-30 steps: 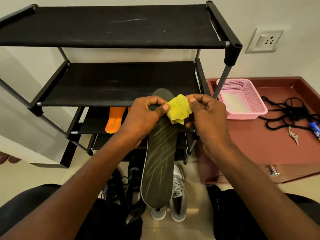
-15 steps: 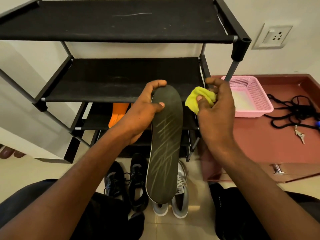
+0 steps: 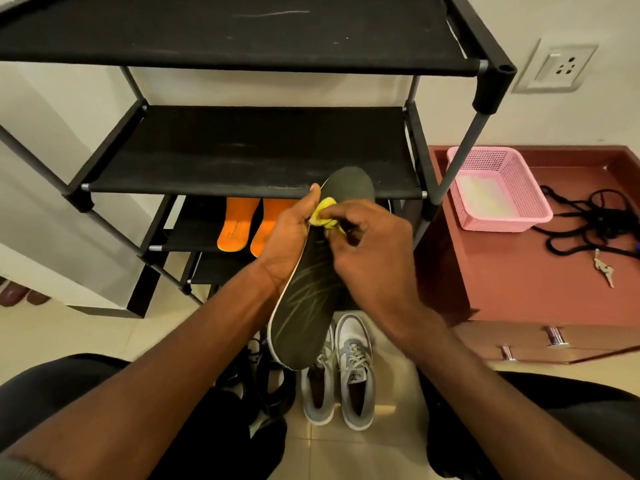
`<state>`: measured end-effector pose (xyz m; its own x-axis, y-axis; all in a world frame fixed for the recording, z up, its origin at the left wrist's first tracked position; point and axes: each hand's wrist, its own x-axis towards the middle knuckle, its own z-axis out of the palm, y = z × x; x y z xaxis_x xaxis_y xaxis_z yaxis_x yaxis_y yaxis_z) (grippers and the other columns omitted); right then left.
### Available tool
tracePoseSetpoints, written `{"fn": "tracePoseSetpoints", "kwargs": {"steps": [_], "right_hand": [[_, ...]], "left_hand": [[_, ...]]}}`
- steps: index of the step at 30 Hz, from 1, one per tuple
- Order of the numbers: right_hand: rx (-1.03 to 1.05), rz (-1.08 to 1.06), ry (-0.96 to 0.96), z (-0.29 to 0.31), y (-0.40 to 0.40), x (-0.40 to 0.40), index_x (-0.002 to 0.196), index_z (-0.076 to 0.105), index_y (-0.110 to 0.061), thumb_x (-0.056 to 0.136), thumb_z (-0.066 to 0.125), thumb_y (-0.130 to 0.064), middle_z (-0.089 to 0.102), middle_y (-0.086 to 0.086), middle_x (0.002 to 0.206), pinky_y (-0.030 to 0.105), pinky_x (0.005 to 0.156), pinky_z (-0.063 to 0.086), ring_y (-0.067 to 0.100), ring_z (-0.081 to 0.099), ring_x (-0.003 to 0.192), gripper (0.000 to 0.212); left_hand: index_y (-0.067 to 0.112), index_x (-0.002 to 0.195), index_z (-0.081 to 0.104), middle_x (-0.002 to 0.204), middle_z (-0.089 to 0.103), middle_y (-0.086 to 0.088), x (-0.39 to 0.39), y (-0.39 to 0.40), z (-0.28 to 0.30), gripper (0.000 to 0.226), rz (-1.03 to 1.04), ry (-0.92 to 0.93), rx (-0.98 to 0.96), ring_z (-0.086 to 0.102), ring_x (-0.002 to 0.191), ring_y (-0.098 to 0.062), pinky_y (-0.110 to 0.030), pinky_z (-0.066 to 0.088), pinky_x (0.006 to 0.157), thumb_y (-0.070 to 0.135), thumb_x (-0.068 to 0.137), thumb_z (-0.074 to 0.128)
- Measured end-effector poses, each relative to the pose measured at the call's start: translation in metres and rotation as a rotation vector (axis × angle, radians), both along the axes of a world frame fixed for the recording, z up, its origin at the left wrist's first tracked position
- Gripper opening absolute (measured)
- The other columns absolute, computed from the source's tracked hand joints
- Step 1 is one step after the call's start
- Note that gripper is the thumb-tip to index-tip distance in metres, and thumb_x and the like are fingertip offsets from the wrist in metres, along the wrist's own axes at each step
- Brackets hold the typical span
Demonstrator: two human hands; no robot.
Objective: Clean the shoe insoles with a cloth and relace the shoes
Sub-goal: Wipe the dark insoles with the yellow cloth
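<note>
**Cloth on the insole**

Fingers (image 3: 341,216) of the right hand (image 3: 372,258) are curled round a crumpled yellow cloth (image 3: 323,216), pinching it against the upper part of a long dark grey foam insole with pale streaks (image 3: 308,299). The left hand (image 3: 289,237) grips that insole from its left edge, thumb up beside the cloth, palm behind it. The insole is held tilted in the air in front of a black fabric-shelved shoe rack with grey metal poles (image 3: 242,157), its heel end hanging above a pair of grey and white lace-up sneakers (image 3: 339,372) on the tiled floor. A pair of black shoes (image 3: 263,382) stands just left of them. Two orange insoles (image 3: 249,223) lie on a lower shelf of the rack. To the right, a reddish-brown low cabinet (image 3: 519,278) bears a pink perforated plastic basket (image 3: 498,188), loose black laces (image 3: 588,223) and a small bunch of keys (image 3: 604,268).
</note>
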<state>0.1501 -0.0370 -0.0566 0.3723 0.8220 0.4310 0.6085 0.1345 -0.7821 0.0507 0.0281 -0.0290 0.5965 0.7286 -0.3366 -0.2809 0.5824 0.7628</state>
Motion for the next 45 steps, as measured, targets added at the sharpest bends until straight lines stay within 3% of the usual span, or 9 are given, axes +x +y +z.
{"fn": "tracePoseSetpoints", "kwargs": {"steps": [4,8,13,17,22,28,35,39,45], "right_hand": [[0.065,0.024,-0.083,-0.003,-0.004,-0.005,0.109,0.079,-0.008,0.087,0.075,0.003,0.076,0.000,0.108,0.018,0.092,0.056,0.005,0.069,0.099,0.025],[0.094,-0.146,-0.176,0.000,0.008,0.016,0.107,0.079,-0.008,0.087,0.076,0.001,0.074,0.003,0.106,0.030,0.086,0.060,0.013,0.070,0.094,0.023],[0.032,-0.356,-0.048,0.003,0.023,0.047,0.111,0.080,-0.014,0.090,0.072,-0.005,0.075,-0.002,0.107,0.035,0.089,0.060,0.009,0.068,0.095,0.024],[0.045,-0.149,-0.057,0.006,0.009,0.025,0.107,0.080,-0.014,0.087,0.072,0.002,0.075,-0.002,0.106,0.030,0.090,0.059,0.007,0.069,0.097,0.026],[0.101,-0.011,-0.174,0.002,-0.006,-0.001,0.105,0.078,-0.005,0.085,0.073,0.007,0.074,0.004,0.105,0.022,0.090,0.056,0.011,0.069,0.096,0.024],[0.092,-0.298,-0.028,0.005,0.020,0.043,0.107,0.080,-0.012,0.089,0.072,0.001,0.075,-0.001,0.106,0.033,0.090,0.060,0.008,0.070,0.097,0.023],[0.057,0.018,-0.003,0.001,-0.014,-0.008,0.107,0.080,-0.009,0.088,0.074,0.005,0.077,0.000,0.107,0.022,0.091,0.058,0.004,0.071,0.098,0.024],[0.111,-0.165,-0.030,0.005,0.003,0.019,0.103,0.080,-0.012,0.088,0.075,0.001,0.076,-0.002,0.103,0.026,0.087,0.060,0.005,0.070,0.094,0.021],[0.080,-0.311,0.075,0.008,0.018,0.045,0.107,0.080,-0.014,0.090,0.072,0.001,0.075,-0.007,0.105,0.029,0.091,0.060,0.003,0.070,0.097,0.024]], "left_hand": [[0.003,0.090,0.075,0.080,0.073,-0.009,-0.001,0.002,-0.004,0.049,0.033,-0.057,-0.014,0.072,0.076,-0.016,-0.024,0.062,0.069,0.026,0.110,0.038],[0.007,0.090,0.077,0.083,0.068,-0.007,0.002,-0.006,-0.003,0.052,-0.094,-0.090,-0.007,0.067,0.076,-0.015,-0.027,0.059,0.074,0.031,0.110,0.036],[0.012,0.088,0.084,0.087,0.076,-0.009,0.004,-0.017,0.000,0.054,-0.156,-0.049,0.008,0.073,0.076,-0.021,-0.035,0.063,0.073,0.031,0.106,0.037],[0.012,0.079,0.081,0.075,0.072,-0.006,0.001,-0.017,0.000,0.055,-0.042,-0.021,0.042,0.070,0.067,-0.016,-0.028,0.062,0.064,0.024,0.109,0.036],[0.011,0.073,0.080,0.075,0.073,-0.008,0.005,-0.020,0.001,0.064,-0.037,-0.046,-0.030,0.074,0.069,-0.017,-0.026,0.061,0.063,0.043,0.109,0.038],[0.010,0.116,0.072,0.095,0.072,-0.013,0.007,-0.023,-0.001,0.053,-0.132,0.011,0.010,0.069,0.079,-0.025,-0.040,0.061,0.072,0.048,0.110,0.035],[0.009,0.089,0.078,0.085,0.075,-0.010,-0.001,-0.016,-0.006,0.053,0.021,0.051,-0.008,0.075,0.077,-0.019,-0.027,0.062,0.067,0.042,0.108,0.042],[0.011,0.109,0.073,0.092,0.075,-0.012,0.006,-0.027,-0.003,0.048,-0.072,0.033,0.020,0.073,0.082,-0.022,-0.035,0.063,0.074,0.044,0.110,0.037],[0.008,0.117,0.071,0.096,0.073,-0.017,0.005,-0.031,-0.001,0.053,-0.117,0.095,0.061,0.070,0.079,-0.028,-0.042,0.062,0.073,0.047,0.109,0.038]]}}
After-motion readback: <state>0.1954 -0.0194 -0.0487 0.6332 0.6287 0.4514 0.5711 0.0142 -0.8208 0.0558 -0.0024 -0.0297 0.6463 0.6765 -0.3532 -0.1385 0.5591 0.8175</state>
